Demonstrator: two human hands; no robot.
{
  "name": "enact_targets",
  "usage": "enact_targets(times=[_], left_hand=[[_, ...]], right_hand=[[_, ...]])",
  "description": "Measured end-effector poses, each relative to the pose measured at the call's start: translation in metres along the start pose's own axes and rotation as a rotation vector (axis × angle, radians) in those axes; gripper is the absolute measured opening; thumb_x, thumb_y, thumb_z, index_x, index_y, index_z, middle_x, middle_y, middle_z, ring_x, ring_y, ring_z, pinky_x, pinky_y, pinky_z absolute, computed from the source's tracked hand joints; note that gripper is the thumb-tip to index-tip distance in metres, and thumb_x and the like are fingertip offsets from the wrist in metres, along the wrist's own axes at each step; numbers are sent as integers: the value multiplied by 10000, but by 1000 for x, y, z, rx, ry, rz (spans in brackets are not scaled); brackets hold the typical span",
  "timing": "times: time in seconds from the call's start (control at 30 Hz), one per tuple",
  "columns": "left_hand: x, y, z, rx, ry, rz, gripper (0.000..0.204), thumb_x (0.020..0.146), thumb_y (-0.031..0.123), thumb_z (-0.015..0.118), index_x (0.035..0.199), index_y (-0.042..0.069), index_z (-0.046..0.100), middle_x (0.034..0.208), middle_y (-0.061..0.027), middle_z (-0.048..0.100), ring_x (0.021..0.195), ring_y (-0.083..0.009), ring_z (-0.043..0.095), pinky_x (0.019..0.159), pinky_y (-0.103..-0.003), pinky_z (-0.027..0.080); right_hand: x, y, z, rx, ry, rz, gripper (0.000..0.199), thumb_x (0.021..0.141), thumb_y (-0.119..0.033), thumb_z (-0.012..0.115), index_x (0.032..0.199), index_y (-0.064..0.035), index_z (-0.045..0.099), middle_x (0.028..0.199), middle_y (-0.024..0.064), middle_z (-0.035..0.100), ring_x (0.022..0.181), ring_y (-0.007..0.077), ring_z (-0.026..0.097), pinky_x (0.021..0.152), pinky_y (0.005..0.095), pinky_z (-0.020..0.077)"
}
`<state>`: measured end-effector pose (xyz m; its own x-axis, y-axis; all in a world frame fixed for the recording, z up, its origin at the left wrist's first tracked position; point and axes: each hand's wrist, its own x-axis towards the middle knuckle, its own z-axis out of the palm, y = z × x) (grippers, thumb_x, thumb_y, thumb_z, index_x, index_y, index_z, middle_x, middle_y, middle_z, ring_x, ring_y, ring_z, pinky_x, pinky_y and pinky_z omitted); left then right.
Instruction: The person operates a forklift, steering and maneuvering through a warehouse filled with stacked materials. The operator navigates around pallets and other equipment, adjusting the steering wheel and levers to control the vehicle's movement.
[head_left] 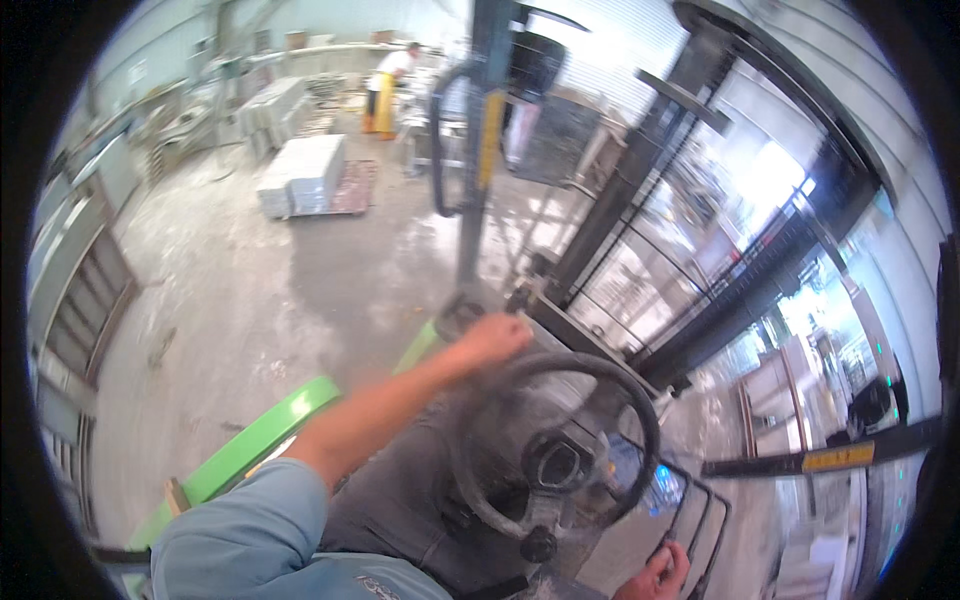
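Observation:
I sit at the controls of a forklift with a black steering wheel [557,464] in front of me. My left arm reaches forward past the wheel's left side. Its end, my left hand [499,339], is closed above the dashboard, just beyond the rim; whatever it grips is hidden. Low at the right, my right hand [657,577] has its fingers curled by a dark part near the black metal rail [712,520], and what lies in it I cannot make out. A round spinner knob [538,544] sits on the wheel's near rim.
The forklift's mast [640,190] rises ahead, beside an upright cab post [478,150]. Stacked pale slabs [305,172] stand on the floor at the left. Farther back, a person in a yellow apron [386,92] bends over. Wooden frames [85,290] line the left side.

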<state>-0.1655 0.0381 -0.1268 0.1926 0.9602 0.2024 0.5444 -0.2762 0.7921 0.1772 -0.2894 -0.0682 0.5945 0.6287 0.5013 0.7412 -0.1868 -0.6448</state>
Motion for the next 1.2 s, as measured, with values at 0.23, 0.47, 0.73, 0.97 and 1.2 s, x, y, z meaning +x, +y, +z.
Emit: enact_targets(times=[0.23,0.47,0.73,0.97,1.2], left_hand=[[-43,-6,14,149,-128,-95,499,1018,488,485,980,63,744,934,-187,731,938,-413,694,823,-513,537],[-61,5,12,368,-99,-61,514,1036,506,449,915,111,755,880,-170,735,861,-397,713,766,-514,553],[-59,1,14,321,-90,-72,517,1032,499,450,918,100,758,878,-165,739,867,-391,718,790,-507,561],[-58,-6,20,245,7,-19,541,1002,487,487,795,65,756,808,-179,732,818,-383,727,732,-506,573],[-58,-3,17,232,2,-34,534,996,467,500,793,42,752,823,-197,731,837,-389,726,749,-507,573]], right_hand=[[19,-13,11,-408,15,-398,243,1003,-192,605,1117,-18,731,1101,202,712,1019,393,660,963,472,505],[5,-4,22,-273,50,-377,224,1021,-109,567,1125,47,691,1115,234,693,1048,416,643,975,480,500],[-10,2,18,-361,11,-319,232,1012,-109,577,1154,45,677,1153,230,677,1089,405,622,995,473,481],[-34,89,28,-381,68,-381,251,1005,-129,574,1163,34,682,1134,220,689,1070,398,633,978,476,487],[-49,25,25,-219,61,-314,265,1005,-139,560,1169,27,686,1116,219,698,1049,403,644,966,476,497]])
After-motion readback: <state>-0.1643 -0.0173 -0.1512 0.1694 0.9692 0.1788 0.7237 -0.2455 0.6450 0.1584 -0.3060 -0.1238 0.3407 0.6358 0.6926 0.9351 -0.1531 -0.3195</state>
